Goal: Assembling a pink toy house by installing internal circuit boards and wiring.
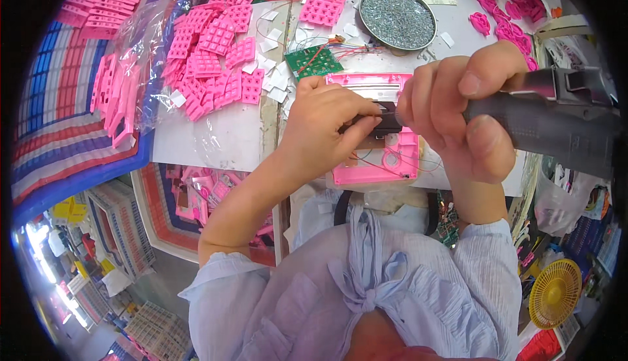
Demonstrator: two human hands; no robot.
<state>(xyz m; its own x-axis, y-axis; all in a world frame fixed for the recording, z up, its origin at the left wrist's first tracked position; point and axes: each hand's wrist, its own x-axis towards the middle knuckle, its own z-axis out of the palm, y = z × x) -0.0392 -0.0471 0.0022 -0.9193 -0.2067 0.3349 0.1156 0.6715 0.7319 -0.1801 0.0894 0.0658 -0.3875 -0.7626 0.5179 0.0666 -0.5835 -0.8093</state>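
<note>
The left hand pinches a small black part over a pink plastic casing. The right hand is wrapped tightly around a grey power screwdriver.

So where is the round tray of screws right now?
In the head view, the round tray of screws sits at the table's far edge, upper centre-right, beyond the pink housing and both hands.

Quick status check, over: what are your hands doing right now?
Right hand grips electric screwdriver. Left hand steadies small black part on pink plastic housing. Nothing blocking.
</note>
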